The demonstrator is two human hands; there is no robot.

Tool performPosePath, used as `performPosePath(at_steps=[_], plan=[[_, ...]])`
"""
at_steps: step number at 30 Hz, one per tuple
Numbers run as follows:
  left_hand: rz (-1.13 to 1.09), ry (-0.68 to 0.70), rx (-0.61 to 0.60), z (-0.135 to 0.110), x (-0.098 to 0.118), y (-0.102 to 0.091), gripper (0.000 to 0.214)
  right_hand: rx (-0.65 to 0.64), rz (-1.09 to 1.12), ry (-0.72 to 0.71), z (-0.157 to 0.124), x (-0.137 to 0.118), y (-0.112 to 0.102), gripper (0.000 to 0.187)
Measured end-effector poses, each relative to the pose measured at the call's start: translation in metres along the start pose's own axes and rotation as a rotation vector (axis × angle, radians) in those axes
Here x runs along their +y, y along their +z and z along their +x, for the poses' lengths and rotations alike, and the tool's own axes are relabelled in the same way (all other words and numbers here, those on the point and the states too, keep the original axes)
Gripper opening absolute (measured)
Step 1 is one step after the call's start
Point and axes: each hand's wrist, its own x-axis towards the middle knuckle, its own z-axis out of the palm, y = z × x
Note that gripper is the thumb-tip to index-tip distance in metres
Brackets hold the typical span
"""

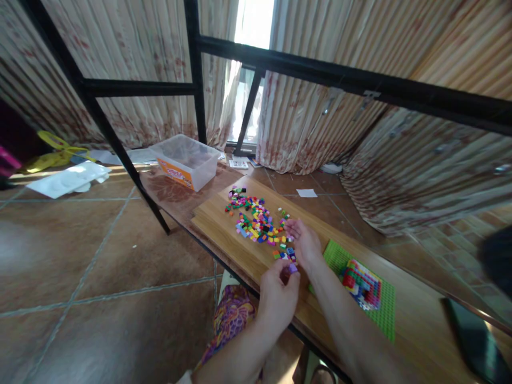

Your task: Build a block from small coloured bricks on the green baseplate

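My left hand (279, 290) pinches a small purple toy brick (293, 268) between thumb and fingertips, just over the near edge of the wooden board (218, 217). Beyond it, my right hand (304, 242) is held with its fingers extended beside the loose pile of coloured toy bricks (260, 216). Some small bricks lie right between the two hands. To the right, partly behind my right forearm, a green baseplate (384, 298) carries a low build of red, white, blue and yellow bricks (362, 284).
A clear plastic box (204, 169) with an orange label stands at the board's far left. A dark phone-like slab (474, 336) lies at the right end. Black metal bars (320, 74) cross ahead, with curtains (308, 128) behind. White sheets (72, 178) and yellow scissors-like handles (56, 152) lie left.
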Motion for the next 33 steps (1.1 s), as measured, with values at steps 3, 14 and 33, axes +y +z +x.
performPosePath(at_steps=[3,14,33], plan=[[0.032,0.012,0.027,0.002,-0.004,0.0,0.014,-0.022,-0.011,-0.014,-0.004,-0.006,0.0,0.035],[0.123,0.12,-0.117,0.0,0.005,0.0,0.019,-0.186,-0.452,-0.218,-0.083,-0.039,-0.064,0.034],[0.592,0.326,-0.426,-0.044,0.05,0.036,0.018,-0.205,-0.279,-0.252,-0.149,-0.03,-0.146,0.024]])
